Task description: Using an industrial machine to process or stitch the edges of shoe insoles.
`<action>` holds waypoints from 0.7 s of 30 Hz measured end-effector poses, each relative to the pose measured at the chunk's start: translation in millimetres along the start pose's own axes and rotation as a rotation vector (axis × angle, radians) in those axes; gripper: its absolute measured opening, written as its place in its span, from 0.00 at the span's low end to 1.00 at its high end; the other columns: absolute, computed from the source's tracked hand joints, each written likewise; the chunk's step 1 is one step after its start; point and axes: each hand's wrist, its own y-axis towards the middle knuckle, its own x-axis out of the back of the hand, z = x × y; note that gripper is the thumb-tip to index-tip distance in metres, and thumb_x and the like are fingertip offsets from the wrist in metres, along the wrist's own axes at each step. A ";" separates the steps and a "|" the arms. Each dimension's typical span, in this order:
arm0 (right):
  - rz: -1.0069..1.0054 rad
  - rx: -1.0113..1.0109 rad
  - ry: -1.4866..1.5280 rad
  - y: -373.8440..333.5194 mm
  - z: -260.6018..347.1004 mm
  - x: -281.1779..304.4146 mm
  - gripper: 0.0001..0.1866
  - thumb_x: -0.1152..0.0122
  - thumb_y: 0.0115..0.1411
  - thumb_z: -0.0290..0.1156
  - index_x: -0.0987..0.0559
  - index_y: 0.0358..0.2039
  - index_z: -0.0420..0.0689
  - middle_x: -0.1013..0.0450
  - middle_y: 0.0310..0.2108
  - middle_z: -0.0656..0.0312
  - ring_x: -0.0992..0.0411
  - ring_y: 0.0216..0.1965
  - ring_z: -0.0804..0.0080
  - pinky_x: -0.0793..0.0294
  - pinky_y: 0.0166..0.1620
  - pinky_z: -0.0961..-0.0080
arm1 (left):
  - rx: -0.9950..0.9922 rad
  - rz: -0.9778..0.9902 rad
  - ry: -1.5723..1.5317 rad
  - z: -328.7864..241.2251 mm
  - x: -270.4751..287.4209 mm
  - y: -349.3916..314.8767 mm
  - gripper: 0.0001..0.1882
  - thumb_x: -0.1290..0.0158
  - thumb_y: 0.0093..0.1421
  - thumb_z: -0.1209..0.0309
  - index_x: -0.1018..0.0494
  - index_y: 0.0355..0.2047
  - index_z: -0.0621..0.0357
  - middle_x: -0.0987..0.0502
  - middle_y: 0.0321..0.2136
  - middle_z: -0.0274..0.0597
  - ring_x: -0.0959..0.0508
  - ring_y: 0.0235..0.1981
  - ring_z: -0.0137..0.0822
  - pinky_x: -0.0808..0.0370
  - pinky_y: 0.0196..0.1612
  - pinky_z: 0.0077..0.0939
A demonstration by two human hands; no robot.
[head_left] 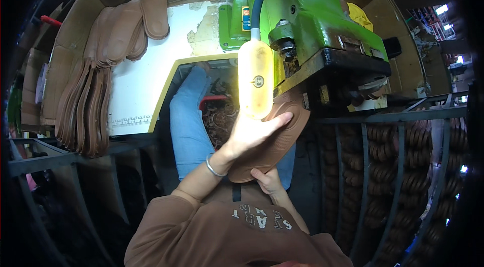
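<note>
Both my hands hold a brown shoe sole point(282, 138), tilted in front of the green machine point(322, 10). My left hand point(252, 133) grips its upper part, thumb lying across the top face and the other fingers partly hidden by the lamp and the sole. At the lower end, my right hand point(268, 180) pinches the rim with the thumb on top; its fingers beneath are hidden. The sole's far end lies beside the machine's black head point(348, 68); whether they touch I cannot tell. A glowing yellow lamp point(254, 85) hangs just over my left hand.
Brown soles point(118, 35) lie stacked on the white tabletop point(136, 90) at left, more standing on edge point(85, 108) nearer me. A cardboard wall point(65, 60) surrounds them. Metal racks point(401, 166) with many soles stand at right. Brown scraps point(219, 126) lie below the table's cutout.
</note>
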 end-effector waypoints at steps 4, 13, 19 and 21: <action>0.057 -0.024 -0.283 -10.4 2.3 14.8 0.22 0.35 0.51 0.25 0.29 0.46 0.34 0.27 0.42 0.56 0.29 0.43 0.72 0.31 0.49 0.75 | -0.009 -0.062 0.081 13.2 4.1 -13.0 0.12 0.41 0.55 0.66 0.24 0.34 0.62 0.23 0.24 0.31 0.27 0.25 0.18 0.31 0.28 0.14; -0.332 0.211 -0.089 -48.0 60.0 53.6 0.19 0.38 0.46 0.17 0.31 0.40 0.35 0.27 0.39 0.55 0.27 0.39 0.70 0.28 0.45 0.74 | -0.063 -0.083 -0.184 40.9 2.3 -25.6 0.15 0.43 0.55 0.75 0.29 0.43 0.67 0.23 0.35 0.39 0.24 0.35 0.25 0.26 0.40 0.19; -0.437 0.505 -0.167 -20.6 141.3 67.6 0.19 0.40 0.50 0.20 0.34 0.42 0.40 0.30 0.37 0.59 0.30 0.39 0.73 0.29 0.44 0.76 | -0.015 -0.003 -0.188 36.8 7.7 -17.9 0.17 0.41 0.53 0.76 0.29 0.43 0.67 0.23 0.35 0.39 0.24 0.36 0.26 0.26 0.41 0.20; -0.429 0.506 -0.171 -3.8 165.3 61.5 0.18 0.40 0.51 0.20 0.33 0.42 0.40 0.30 0.36 0.60 0.30 0.39 0.73 0.29 0.44 0.78 | 0.018 0.005 -0.193 35.4 11.4 -16.4 0.17 0.41 0.53 0.76 0.29 0.43 0.67 0.23 0.35 0.39 0.24 0.35 0.26 0.26 0.41 0.20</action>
